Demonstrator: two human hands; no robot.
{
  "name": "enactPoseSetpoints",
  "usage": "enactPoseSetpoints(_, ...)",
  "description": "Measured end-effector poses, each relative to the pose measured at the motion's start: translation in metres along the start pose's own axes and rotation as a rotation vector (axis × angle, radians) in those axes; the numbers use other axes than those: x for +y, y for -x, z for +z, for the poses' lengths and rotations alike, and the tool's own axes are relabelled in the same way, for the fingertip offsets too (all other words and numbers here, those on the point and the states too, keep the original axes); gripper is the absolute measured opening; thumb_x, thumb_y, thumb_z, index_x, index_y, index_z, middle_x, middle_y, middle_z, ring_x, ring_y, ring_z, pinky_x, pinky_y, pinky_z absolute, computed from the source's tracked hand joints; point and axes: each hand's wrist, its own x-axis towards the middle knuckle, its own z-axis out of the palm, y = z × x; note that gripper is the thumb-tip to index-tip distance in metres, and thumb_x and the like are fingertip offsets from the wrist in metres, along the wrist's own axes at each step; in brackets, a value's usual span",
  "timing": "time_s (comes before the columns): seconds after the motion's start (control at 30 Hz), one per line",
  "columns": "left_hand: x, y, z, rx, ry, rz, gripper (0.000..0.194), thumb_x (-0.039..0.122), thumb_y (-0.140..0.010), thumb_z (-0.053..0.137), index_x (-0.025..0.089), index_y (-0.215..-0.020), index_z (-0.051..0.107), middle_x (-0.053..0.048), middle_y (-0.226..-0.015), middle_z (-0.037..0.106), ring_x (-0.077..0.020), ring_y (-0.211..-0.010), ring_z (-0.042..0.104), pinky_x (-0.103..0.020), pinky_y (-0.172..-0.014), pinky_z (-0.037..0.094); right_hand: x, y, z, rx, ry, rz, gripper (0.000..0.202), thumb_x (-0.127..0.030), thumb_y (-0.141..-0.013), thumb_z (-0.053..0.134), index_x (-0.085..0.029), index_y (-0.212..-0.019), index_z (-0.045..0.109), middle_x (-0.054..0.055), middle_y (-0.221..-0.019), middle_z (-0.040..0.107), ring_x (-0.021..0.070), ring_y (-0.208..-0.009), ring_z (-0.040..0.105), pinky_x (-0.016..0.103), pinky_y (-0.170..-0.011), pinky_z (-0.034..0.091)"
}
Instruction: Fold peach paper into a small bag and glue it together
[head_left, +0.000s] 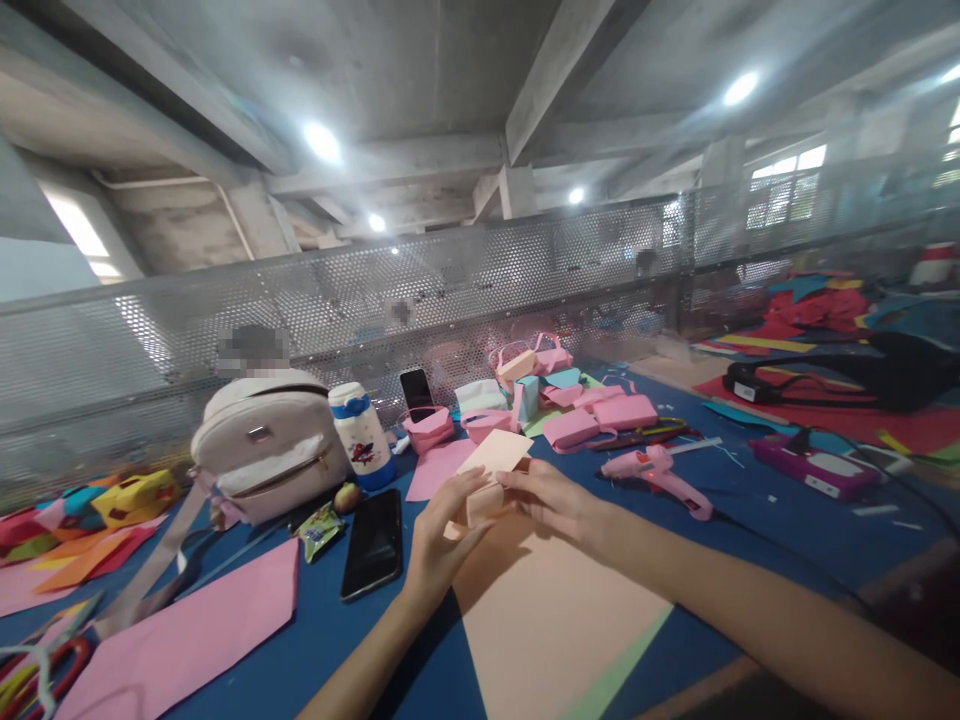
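Note:
Near the middle of the view, a folded cream paper piece (501,452) is held between both hands, its flat flap pointing up and away. My left hand (444,530) is wrapped round its left side, thumb below. The fingers of my right hand (549,495) pinch its right edge. Beneath them lies a large peach paper sheet (555,620) with a green sheet (626,670) showing along its right edge. A pink glue gun (660,475) rests to the right of my right hand. Left of my left hand is a black phone (373,545).
A white backpack (270,450), a bottle (362,437) and a snack packet (321,530) stand or lie at the left. Pink paper bags (574,430) are piled behind the hands. Scissors (64,670) lie front left, a purple power strip (814,468) right. A perforated metal screen (450,290) runs behind.

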Motion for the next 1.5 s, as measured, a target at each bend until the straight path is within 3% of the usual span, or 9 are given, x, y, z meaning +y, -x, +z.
enactPoseSetpoints(0.23, 0.005, 0.0, 0.0, 0.034, 0.059, -0.075, 0.035, 0.028, -0.086, 0.071, 0.023, -0.121, 0.065, -0.01, -0.123, 0.07, -0.0267, -0.117, 0.065, -0.037, -0.099, 0.052, 0.006, -0.008, -0.005, 0.075, 0.115, -0.107, 0.052, -0.043, -0.065, 0.083, -0.02, -0.102, 0.057, 0.003, -0.086, 0.069, 0.0148, -0.07, 0.068, 0.023, -0.059, 0.052)
enactPoseSetpoints(0.37, 0.004, 0.0, -0.001, 0.075, 0.082, -0.182, 0.033, 0.028, -0.084, 0.073, 0.023, -0.116, 0.068, -0.009, -0.122, 0.071, -0.0267, -0.114, 0.066, -0.034, -0.094, 0.053, 0.006, -0.013, -0.009, 0.22, 0.234, -0.264, 0.062, -0.031, -0.069, 0.079, -0.026, -0.122, 0.047, 0.001, -0.096, 0.064, 0.019, -0.084, 0.067, 0.031, -0.07, 0.054)
enactPoseSetpoints(0.5, 0.005, -0.001, 0.0, 0.12, 0.108, -0.228, 0.034, 0.03, -0.082, 0.075, 0.023, -0.114, 0.07, -0.009, -0.12, 0.072, -0.0288, -0.113, 0.067, -0.036, -0.093, 0.053, -0.005, -0.004, -0.008, 0.331, 0.816, -0.729, 0.053, -0.009, -0.073, 0.076, -0.032, -0.119, 0.062, 0.005, -0.123, 0.057, 0.0258, -0.12, 0.051, 0.043, -0.103, 0.042)
enactPoseSetpoints(0.6, 0.006, -0.001, 0.001, 0.106, 0.142, -0.234, 0.034, 0.029, -0.081, 0.076, 0.023, -0.114, 0.07, -0.009, -0.12, 0.072, -0.0293, -0.114, 0.066, -0.037, -0.097, 0.051, -0.011, 0.002, -0.007, 0.267, 1.244, -0.959, 0.034, -0.008, -0.078, 0.076, -0.032, -0.102, 0.072, 0.002, -0.125, 0.062, 0.0279, -0.121, 0.049, 0.046, -0.102, 0.038)
enactPoseSetpoints(0.7, 0.005, -0.001, 0.003, 0.086, 0.207, -0.262, 0.035, 0.028, -0.081, 0.076, 0.023, -0.115, 0.07, -0.01, -0.12, 0.072, -0.0294, -0.116, 0.064, -0.038, -0.1, 0.049, -0.011, 0.001, -0.008, 0.203, 1.294, -0.994, 0.022, -0.014, -0.08, 0.079, -0.03, -0.094, 0.074, -0.002, -0.104, 0.073, 0.0235, -0.105, 0.058, 0.042, -0.094, 0.037)
enactPoseSetpoints(0.83, 0.008, -0.002, 0.005, 0.104, 0.316, -0.357, 0.038, 0.032, -0.08, 0.076, 0.024, -0.117, 0.07, -0.009, -0.127, 0.068, -0.0308, -0.124, 0.059, -0.039, -0.104, 0.046, -0.011, -0.001, -0.01, 0.178, 1.254, -1.025, 0.012, -0.015, -0.082, 0.077, -0.026, -0.083, 0.074, -0.003, -0.081, 0.075, 0.0178, -0.081, 0.06, 0.035, -0.081, 0.038)
enactPoseSetpoints(1.07, 0.016, -0.001, 0.016, 0.229, 0.521, -0.593, 0.054, 0.052, -0.088, 0.062, 0.028, -0.136, 0.057, -0.007, -0.151, 0.049, -0.0308, -0.144, 0.036, -0.043, -0.117, 0.03, -0.011, 0.008, -0.001, 0.211, 1.251, -1.167, 0.012, -0.019, -0.091, 0.066, -0.02, -0.079, 0.069, 0.0, -0.075, 0.071, 0.0153, -0.07, 0.06, 0.032, -0.07, 0.035)
enactPoseSetpoints(1.23, 0.011, 0.007, 0.028, 0.192, 0.689, -0.674, 0.056, 0.056, -0.087, 0.063, 0.024, -0.133, 0.061, -0.011, -0.146, 0.054, -0.0332, -0.141, 0.04, -0.047, -0.117, 0.031, -0.009, 0.011, 0.002, 0.199, 1.349, -1.251, 0.012, -0.016, -0.089, 0.063, -0.02, -0.079, 0.067, 0.0, -0.075, 0.07, 0.0156, -0.069, 0.057, 0.033, -0.068, 0.032)
enactPoseSetpoints(1.5, 0.017, 0.004, 0.024, 0.142, 0.676, -0.672, 0.056, 0.056, -0.086, 0.063, 0.022, -0.13, 0.063, -0.012, -0.142, 0.057, -0.0347, -0.139, 0.042, -0.05, -0.116, 0.031, -0.008, 0.007, -0.003, 0.126, 1.335, -1.18, 0.013, -0.021, -0.093, 0.063, -0.02, -0.081, 0.068, 0.0, -0.08, 0.072, 0.0171, -0.075, 0.059, 0.032, -0.071, 0.034)
